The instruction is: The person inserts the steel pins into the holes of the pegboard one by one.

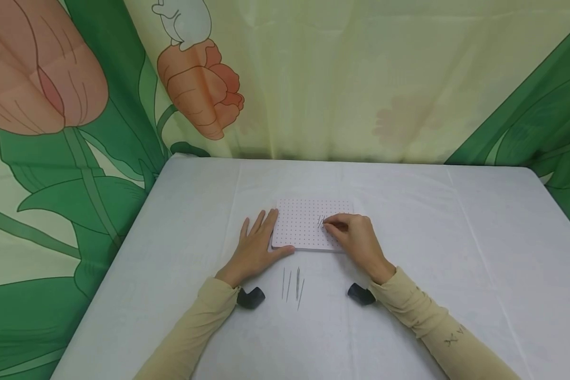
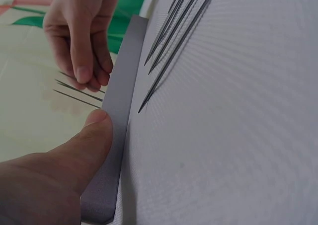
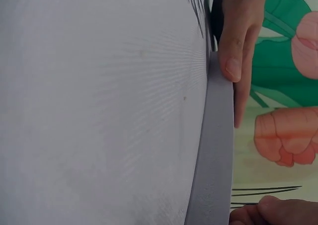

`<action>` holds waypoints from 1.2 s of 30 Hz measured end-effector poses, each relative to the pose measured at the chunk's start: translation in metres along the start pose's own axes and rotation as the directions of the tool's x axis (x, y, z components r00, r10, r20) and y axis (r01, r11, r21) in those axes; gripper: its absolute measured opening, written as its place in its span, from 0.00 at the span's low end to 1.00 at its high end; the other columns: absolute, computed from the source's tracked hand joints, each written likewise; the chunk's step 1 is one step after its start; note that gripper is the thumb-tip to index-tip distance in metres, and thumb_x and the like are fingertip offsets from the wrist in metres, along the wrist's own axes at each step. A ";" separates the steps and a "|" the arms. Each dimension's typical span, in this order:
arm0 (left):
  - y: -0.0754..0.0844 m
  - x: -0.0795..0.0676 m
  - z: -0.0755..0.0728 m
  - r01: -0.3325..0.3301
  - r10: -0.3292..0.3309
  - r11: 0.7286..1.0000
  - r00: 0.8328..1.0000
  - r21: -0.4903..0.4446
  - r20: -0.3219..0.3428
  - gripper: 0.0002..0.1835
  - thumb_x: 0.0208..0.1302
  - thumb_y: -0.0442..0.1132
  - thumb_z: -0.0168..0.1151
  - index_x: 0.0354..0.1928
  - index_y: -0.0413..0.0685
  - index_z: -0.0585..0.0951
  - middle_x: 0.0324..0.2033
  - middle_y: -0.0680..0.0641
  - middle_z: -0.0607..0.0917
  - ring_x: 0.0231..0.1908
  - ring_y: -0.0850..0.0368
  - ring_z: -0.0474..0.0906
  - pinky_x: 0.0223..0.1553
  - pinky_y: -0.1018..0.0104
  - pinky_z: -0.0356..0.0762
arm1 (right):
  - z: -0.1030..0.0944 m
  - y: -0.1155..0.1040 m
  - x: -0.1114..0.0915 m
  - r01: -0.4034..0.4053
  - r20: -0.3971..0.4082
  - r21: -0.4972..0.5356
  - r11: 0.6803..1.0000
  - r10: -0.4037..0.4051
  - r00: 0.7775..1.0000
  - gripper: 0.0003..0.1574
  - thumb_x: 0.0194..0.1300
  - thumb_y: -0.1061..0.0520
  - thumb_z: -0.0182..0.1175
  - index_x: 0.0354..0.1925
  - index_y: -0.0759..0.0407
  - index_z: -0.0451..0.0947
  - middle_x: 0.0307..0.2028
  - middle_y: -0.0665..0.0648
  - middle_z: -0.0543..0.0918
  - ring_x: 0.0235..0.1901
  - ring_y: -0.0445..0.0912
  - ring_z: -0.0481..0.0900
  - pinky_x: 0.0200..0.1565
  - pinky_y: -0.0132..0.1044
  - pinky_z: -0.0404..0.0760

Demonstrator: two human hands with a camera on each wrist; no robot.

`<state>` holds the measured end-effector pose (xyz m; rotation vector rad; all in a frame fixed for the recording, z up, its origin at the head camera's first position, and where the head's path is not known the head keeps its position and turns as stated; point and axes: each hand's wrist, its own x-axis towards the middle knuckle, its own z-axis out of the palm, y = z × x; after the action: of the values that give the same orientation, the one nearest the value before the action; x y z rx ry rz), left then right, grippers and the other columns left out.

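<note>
White cloth [image 1: 423,227] lies beneath: left hand [image 1: 258,244] splayed against board [image 1: 294,227], right hand [image 1: 359,236] pinching a needle [image 3: 243,203].

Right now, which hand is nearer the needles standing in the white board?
Right. The right hand is right at the standing needles; the left hand is at the left edge of the board, farther away.

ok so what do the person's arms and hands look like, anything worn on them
The left hand and right hand are bare. The left sleeve and right sleeve are beige, the right one with dark markings. A small black device shows at each wrist.
</note>
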<state>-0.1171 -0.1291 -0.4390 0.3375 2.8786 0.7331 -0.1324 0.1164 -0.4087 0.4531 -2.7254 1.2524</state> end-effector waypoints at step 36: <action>-0.001 0.001 -0.001 -0.019 0.019 1.000 1.000 -0.002 0.005 0.56 0.63 0.68 0.58 0.80 0.49 0.43 0.79 0.48 0.48 0.79 0.50 0.35 0.75 0.46 0.25 | -0.005 -0.017 -0.027 0.256 0.133 0.047 0.966 -0.260 0.956 0.09 0.58 0.66 0.70 0.40 0.62 0.87 0.37 0.51 0.89 0.36 0.40 0.87 0.42 0.35 0.85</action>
<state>-0.1181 -0.1304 -0.4387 0.3663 2.8736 0.7366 -0.1019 0.1162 -0.3990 0.8983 -2.6474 1.2338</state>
